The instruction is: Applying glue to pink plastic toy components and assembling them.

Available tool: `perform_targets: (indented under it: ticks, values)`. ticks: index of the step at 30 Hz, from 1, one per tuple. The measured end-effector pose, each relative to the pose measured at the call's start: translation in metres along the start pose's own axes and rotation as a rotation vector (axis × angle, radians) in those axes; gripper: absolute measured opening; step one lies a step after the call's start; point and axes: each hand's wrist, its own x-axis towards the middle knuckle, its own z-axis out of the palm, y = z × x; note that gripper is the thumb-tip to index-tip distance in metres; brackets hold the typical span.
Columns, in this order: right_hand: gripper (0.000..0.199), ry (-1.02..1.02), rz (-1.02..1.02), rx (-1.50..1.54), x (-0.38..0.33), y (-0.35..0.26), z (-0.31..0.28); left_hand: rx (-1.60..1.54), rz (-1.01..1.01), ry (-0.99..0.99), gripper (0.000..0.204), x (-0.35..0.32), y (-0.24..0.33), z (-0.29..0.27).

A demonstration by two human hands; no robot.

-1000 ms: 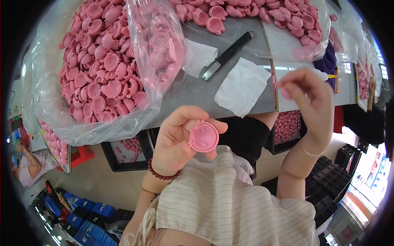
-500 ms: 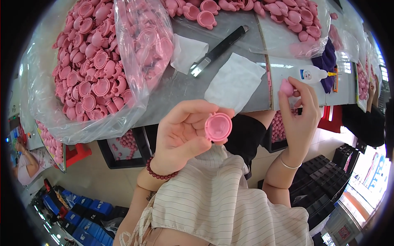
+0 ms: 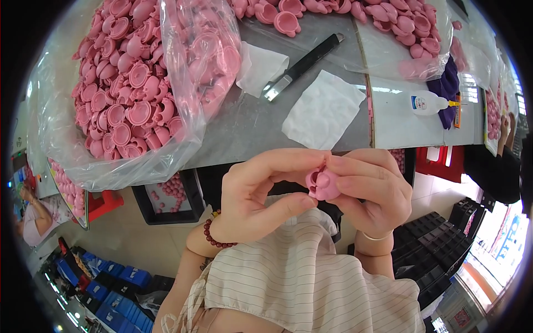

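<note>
My left hand (image 3: 252, 191) and my right hand (image 3: 375, 191) meet in front of my chest, just off the table's near edge. Between their fingertips is a pair of pink plastic shell halves. The left thumb and fingers pinch the hollow shell half (image 3: 312, 178), which is turned partly edge-on. A rounded pink shell half (image 3: 327, 187) is gripped by the right fingers and pressed against it. A dark gap shows between the two parts, and fingers cover some of the join.
A clear plastic bag (image 3: 189, 147) full of pink shells lies at the left. A black-handled cutter knife (image 3: 302, 66), a white cloth (image 3: 325, 108) and a white glue bottle (image 3: 427, 104) lie on the grey table. More shells are heaped at the back. A black tray (image 3: 166, 216) sits below.
My right hand has come left and down from beside the glue bottle, bringing its pink shell half to the left one. The left hand has turned its hollow half toward it.
</note>
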Motion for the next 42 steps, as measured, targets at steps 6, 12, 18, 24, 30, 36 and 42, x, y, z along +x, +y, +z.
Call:
perform_targets:
  ticks: [6,12,18,24,30,36,42]
  values:
    - [0.028,0.028,-0.015,-0.048,-0.006,0.005,0.002,0.029,-0.019,-0.014,0.042,0.001,-0.003,-0.001]
    - [0.024,0.020,-0.131,-0.172,-0.011,-0.005,0.003,0.010,0.002,-0.001,0.056,0.005,-0.009,-0.001]
    - [0.016,0.198,-0.035,-0.183,-0.015,0.003,-0.012,-0.008,-0.033,0.129,0.059,0.007,-0.003,0.003]
    - [0.010,0.600,0.078,-0.306,-0.031,0.026,-0.033,0.143,0.161,0.079,0.050,0.006,-0.010,-0.004]
    - [0.023,0.808,0.250,-0.490,-0.021,0.051,-0.058,0.202,0.174,0.082,0.044,0.005,-0.002,-0.005]
    - [0.027,0.581,0.555,-0.617,-0.004,0.071,-0.079,0.237,0.200,0.060,0.040,0.007,0.003,-0.002]
    - [0.026,0.656,0.437,-0.338,0.004,0.059,-0.052,0.137,0.221,-0.061,0.046,0.012,-0.010,-0.012]
